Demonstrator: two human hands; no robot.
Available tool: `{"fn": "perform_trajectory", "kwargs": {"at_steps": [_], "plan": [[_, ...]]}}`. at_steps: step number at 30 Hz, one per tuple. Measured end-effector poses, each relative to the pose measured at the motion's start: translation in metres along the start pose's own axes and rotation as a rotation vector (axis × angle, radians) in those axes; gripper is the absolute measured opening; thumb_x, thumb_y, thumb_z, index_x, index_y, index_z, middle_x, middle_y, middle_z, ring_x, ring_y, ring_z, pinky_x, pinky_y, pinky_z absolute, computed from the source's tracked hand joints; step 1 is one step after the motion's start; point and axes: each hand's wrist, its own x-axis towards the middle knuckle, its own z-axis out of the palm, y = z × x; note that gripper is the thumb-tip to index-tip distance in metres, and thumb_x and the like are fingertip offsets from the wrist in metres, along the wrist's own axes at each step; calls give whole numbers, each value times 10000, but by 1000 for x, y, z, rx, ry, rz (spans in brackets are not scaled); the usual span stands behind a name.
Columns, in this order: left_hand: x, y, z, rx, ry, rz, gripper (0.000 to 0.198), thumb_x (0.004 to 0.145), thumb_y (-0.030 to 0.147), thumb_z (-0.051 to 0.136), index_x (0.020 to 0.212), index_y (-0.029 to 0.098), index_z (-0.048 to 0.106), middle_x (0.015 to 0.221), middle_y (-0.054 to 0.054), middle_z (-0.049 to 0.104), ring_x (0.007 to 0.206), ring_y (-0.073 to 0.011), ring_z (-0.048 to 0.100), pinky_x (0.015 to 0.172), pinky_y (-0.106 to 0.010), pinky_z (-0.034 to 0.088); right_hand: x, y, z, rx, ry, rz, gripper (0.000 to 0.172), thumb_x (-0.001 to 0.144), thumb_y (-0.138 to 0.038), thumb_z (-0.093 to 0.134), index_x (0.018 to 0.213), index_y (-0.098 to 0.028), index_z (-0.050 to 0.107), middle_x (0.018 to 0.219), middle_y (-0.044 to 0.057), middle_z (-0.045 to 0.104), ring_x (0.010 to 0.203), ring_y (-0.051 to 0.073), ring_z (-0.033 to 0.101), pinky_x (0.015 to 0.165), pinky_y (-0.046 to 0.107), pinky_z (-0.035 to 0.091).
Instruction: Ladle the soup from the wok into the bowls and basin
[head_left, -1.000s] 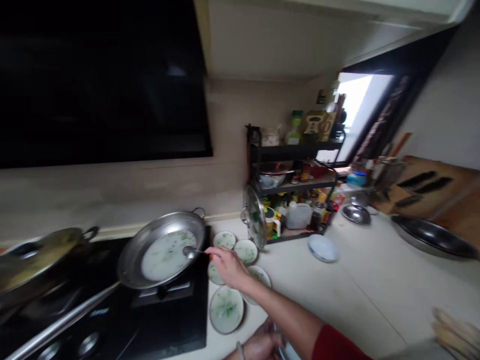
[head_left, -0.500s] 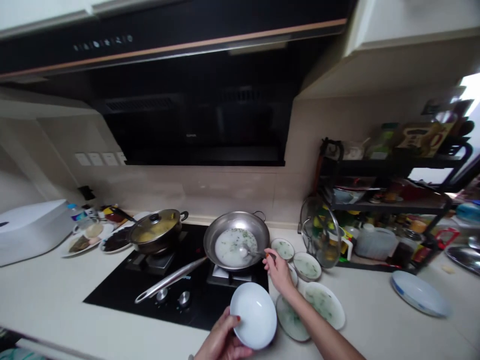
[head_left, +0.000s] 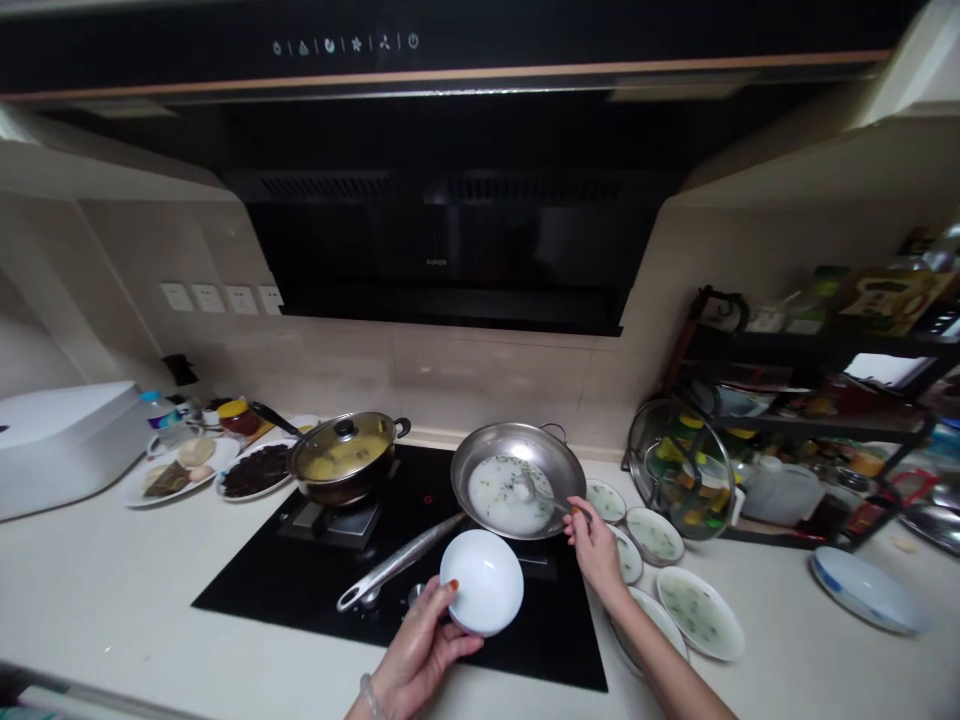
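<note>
In my left hand [head_left: 429, 640] is a white bowl [head_left: 484, 583], gripped by its rim with the thumb inside; nothing shows in it. It hangs over the front of the black stove [head_left: 270, 590], just before the wok. My right hand [head_left: 596, 550] is closed round the handle of a ladle [head_left: 527, 489]. The ladle's head sits in the pale soup with green bits [head_left: 495, 500] inside the steel wok [head_left: 551, 470]. Close by my right forearm, several bowls of the same soup [head_left: 654, 535] stand on the counter, one partly hidden by the arm.
A lidded pan [head_left: 345, 460] is on the left burner. The wok's long handle [head_left: 401, 562] points front left. Plates of food [head_left: 256, 470] lie further left. At right are a glass lid [head_left: 679, 470], a black rack [head_left: 832, 420] and a blue-rimmed plate [head_left: 866, 588]. The range hood [head_left: 450, 250] hangs above.
My left hand has brought the bowl up and closer to the wok. The ladle is still in the soup, its head shifted a little. The view has swung left.
</note>
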Motion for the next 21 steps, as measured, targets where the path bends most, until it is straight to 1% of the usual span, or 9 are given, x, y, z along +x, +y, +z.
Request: {"fn": "perform_trajectory", "kwargs": {"at_steps": [4,7,10,12,15,21], "plan": [[2,16,-4,41,-26,-1,399,739,280,691,1043,166,459,872,-77,657,710,-263,698,583,-345,591,-8,0,7,3,6,17,406,738,-461,524,989,-153,604,647,27,648,549,177,592,501,294,487],[6,21,-6,52,-2,-5,384,743,262,685,1035,167,455,850,-67,658,691,-259,698,580,-348,589,-10,2,10,56,49,62,419,728,-486,549,961,-142,591,597,24,635,509,166,574,470,280,475],[9,22,-6,40,23,1,369,741,246,687,1013,167,451,808,-55,654,682,-259,697,584,-358,587,-7,4,9,146,114,123,428,699,-514,588,912,-143,573,557,13,622,476,154,563,437,259,460],[11,21,-3,23,27,5,369,746,251,684,1017,162,449,816,-66,658,689,-263,697,586,-359,586,-4,6,7,197,131,145,434,683,-517,615,902,-145,568,565,16,630,478,150,569,429,247,457],[12,21,1,-2,27,14,372,752,265,678,1026,151,455,850,-92,664,698,-273,697,575,-354,585,0,8,3,224,127,147,445,672,-519,640,906,-147,573,582,22,642,475,148,571,429,247,460],[16,17,7,-26,23,49,377,740,262,693,1034,149,485,869,-98,662,709,-275,698,583,-360,588,7,15,-6,222,85,134,439,701,-520,625,948,-160,573,607,12,640,492,154,582,460,265,479]]}}
